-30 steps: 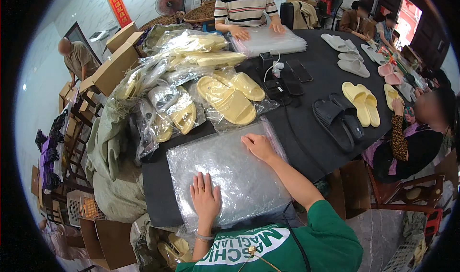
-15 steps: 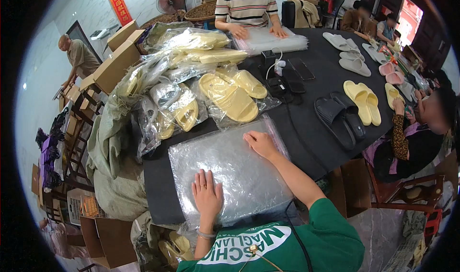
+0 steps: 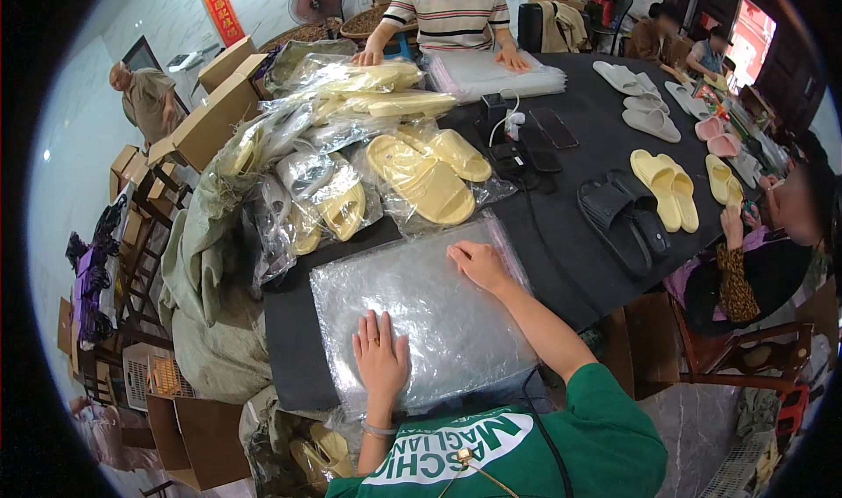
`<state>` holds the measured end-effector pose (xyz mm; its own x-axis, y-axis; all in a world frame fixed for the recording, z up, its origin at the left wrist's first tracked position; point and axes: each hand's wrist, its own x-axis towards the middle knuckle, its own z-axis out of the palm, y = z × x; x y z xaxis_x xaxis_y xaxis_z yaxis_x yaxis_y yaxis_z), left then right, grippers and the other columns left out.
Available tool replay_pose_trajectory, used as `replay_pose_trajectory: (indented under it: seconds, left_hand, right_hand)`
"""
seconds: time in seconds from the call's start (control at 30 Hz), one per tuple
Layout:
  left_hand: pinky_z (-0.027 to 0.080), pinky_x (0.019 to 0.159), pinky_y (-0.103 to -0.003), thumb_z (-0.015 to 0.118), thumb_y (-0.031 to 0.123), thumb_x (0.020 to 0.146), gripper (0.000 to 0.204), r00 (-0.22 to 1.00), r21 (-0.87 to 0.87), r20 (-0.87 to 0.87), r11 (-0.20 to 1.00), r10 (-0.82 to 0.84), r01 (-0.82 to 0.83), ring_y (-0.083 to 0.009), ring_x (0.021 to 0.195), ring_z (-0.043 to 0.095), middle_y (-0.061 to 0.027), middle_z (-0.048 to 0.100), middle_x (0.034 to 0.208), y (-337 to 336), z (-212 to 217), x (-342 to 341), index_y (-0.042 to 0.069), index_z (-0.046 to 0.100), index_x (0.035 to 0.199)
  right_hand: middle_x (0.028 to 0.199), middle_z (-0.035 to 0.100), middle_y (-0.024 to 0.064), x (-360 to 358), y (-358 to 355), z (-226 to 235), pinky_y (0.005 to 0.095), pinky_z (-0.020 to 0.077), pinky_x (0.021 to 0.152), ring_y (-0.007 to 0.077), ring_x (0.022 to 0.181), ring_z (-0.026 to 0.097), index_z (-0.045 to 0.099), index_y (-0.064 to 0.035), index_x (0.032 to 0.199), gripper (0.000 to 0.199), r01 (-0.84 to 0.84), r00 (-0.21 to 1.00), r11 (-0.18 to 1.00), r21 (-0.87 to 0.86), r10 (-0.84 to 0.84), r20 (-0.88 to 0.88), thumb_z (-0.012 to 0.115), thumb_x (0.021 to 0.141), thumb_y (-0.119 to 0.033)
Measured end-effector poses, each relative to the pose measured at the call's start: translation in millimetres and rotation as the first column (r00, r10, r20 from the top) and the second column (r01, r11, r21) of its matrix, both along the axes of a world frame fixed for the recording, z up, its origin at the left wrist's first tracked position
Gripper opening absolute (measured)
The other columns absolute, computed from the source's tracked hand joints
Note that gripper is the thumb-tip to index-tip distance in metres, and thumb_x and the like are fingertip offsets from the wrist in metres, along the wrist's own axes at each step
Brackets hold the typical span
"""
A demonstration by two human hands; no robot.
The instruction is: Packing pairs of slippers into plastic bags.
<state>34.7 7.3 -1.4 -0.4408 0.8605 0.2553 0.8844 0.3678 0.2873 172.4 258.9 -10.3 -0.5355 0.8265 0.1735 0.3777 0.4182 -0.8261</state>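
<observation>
A stack of clear plastic bags [image 3: 438, 322] lies flat on the black table in front of me. My left hand [image 3: 381, 358] rests palm down on the near left part of the stack, fingers stretched out and a ring on one of them. On the far right part of the stack lies my right hand [image 3: 478, 266], its fingers curled in a loose fist with nothing visible in them. Just beyond the stack are yellow slippers [image 3: 430, 182] in a clear bag. Left of them lie bagged grey and yellow slippers [image 3: 338, 201].
Loose black slippers [image 3: 614, 217] and yellow slippers [image 3: 664, 191] sit on the right, near a phone [image 3: 554, 128] and a charger with cables [image 3: 513, 129]. More bagged slippers [image 3: 368, 90] are heaped at far left. Across the table stands a person in a striped shirt [image 3: 460, 11]; another sits at right.
The person across the table has moved one hand from the plastic bags onto the heap of bagged slippers. The person at far left has straightened slightly. My hands stay in place.
</observation>
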Motion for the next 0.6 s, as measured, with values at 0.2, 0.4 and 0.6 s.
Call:
replay_pose_trajectory:
  seconds: [0.2, 0.4, 0.6]
  left_hand:
    - [0.019, 0.113, -0.048, 0.051, 0.034, 0.093, 0.055, 1.0, -0.024, 0.011, 1.0, 0.009, -0.008, -0.0327, 0.14, 0.029, -0.0143, 0.034, 0.15, -1.9, 0.3, -0.4, 0.01, 0.042, 0.141]
    - [0.02, 0.113, -0.049, 0.05, 0.032, 0.094, 0.053, 1.0, -0.013, 0.023, 1.0, 0.005, -0.004, -0.0335, 0.139, 0.03, -0.0148, 0.034, 0.15, -1.3, 3.3, 0.6, 0.011, 0.042, 0.142]
    - [0.023, 0.112, -0.049, 0.056, 0.033, 0.09, 0.055, 1.0, 0.038, -0.018, 0.999, 0.004, -0.003, -0.0344, 0.137, 0.034, -0.0158, 0.038, 0.147, -1.0, -0.1, -0.9, 0.009, 0.046, 0.138]
  right_hand:
    - [0.066, 0.065, 0.0106, -0.6, -2.7, 1.6, 0.0396, 0.0488, 0.061, 0.029, 0.066, 0.065, 0.068, -0.007, 0.086, 0.03, -0.008, 1.0, 0.999, -0.034, 0.007, -0.022, 0.057, 0.091, -0.035]
    - [0.065, 0.064, 0.0101, 0.6, -3.0, 4.2, 0.0379, 0.0486, 0.061, 0.026, 0.064, 0.065, 0.068, -0.0066, 0.088, 0.028, -0.005, 1.0, 0.998, -0.06, 0.003, -0.024, 0.058, 0.091, -0.033]
    - [0.065, 0.065, 0.0095, -0.9, -2.7, 6.2, 0.0359, 0.048, 0.059, 0.0235, 0.061, 0.064, 0.068, -0.0058, 0.09, 0.028, -0.016, 1.0, 0.997, -0.077, 0.015, -0.017, 0.058, 0.092, -0.032]
